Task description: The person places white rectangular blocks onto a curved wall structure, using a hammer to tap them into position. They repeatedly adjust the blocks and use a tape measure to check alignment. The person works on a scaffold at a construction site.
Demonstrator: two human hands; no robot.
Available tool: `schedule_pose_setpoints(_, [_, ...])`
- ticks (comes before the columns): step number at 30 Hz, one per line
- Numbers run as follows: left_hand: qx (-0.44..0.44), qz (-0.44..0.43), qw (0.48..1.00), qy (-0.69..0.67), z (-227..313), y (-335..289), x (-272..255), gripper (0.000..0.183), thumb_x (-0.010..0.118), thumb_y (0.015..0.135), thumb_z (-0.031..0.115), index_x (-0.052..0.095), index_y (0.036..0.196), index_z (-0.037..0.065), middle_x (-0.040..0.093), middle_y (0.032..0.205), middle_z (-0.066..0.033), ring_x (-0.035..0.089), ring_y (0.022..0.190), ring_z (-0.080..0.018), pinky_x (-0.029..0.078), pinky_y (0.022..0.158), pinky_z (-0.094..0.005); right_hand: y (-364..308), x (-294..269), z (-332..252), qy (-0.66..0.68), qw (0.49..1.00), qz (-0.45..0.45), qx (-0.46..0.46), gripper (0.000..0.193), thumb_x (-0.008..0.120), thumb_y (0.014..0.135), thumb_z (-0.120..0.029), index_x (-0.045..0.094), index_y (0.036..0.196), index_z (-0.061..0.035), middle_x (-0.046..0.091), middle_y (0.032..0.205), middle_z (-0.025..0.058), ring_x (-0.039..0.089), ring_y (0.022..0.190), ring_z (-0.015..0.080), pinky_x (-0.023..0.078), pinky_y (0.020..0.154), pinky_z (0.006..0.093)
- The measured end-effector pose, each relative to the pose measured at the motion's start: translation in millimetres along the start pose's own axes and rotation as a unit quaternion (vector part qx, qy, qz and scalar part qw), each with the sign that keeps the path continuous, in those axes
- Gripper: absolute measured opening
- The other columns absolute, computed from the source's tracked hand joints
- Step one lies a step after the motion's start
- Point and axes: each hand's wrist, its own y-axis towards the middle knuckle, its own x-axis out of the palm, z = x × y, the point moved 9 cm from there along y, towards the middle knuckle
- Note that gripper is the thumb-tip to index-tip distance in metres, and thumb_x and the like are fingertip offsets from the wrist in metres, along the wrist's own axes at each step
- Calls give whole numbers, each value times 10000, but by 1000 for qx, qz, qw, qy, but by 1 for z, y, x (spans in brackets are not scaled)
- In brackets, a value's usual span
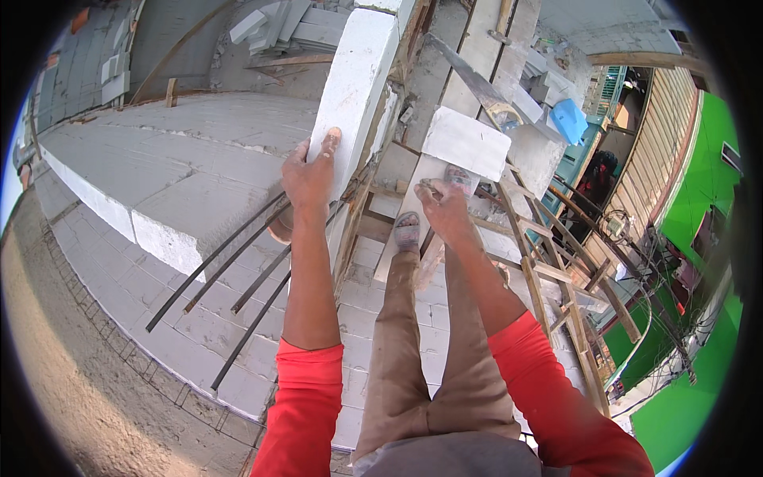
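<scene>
Grip of the left hand [311, 179] is clamped on the edge of the long white block [358, 87], its thumb laid along the face and its fingers bent at the left side; the fingers of the right hand [445, 208] are curled together, and whether anything is pinched between them cannot be told. To the left, the broadest surface is formed by a pale grey slab [175, 151], edged with white pieces. Beside it the long white block is found, nearly end to end with another white piece at the top of the view. By this it is judged that some placing has been done; whether the block has been fixed cannot be made out. To the right, a wooden frame [548, 270] is seen. Dark metal rods [214, 270] are left sticking out past the left forearm. A saw [469, 75] is left lying beyond the feet, unheld. Just beyond the right hand a short white block [466, 143] is seen, apparently loose and so, it is judged, left to be dealt with
</scene>
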Motion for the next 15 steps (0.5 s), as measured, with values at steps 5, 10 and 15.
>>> schedule_pose_setpoints(5, [-21, 11, 999, 23, -3, 3, 1, 685, 852, 862, 502, 736, 1290, -20, 777, 1139, -179, 734, 1032, -259, 545, 947, -370, 45, -41, -183, -146, 915, 194, -322, 453, 677, 875, -227, 715, 1236, 43, 699, 1272, 245, 687, 1157, 352, 542, 1009, 413])
schedule_pose_setpoints(10, [-21, 42, 998, 29, -4, -1, -8, 752, 863, 813, 556, 738, 1295, -6, 766, 1191, -234, 747, 1093, -327, 549, 978, -390, 49, 11, -271, -479, 702, 25, -527, 798, 701, 751, -104, 522, 1527, -52, 473, 1591, 218, 345, 1551, 385, 286, 1279, 575])
schedule_pose_setpoints(15, [-66, 24, 997, 32, -3, -9, -15, 696, 844, 824, 568, 746, 1312, 81, 764, 1208, -209, 719, 1123, -369, 545, 996, -438, 60, 57, -271, -670, 543, -138, -488, 1134, 872, 656, -176, 335, 1655, -203, 320, 1715, 129, 195, 1625, 353, 122, 1329, 596])
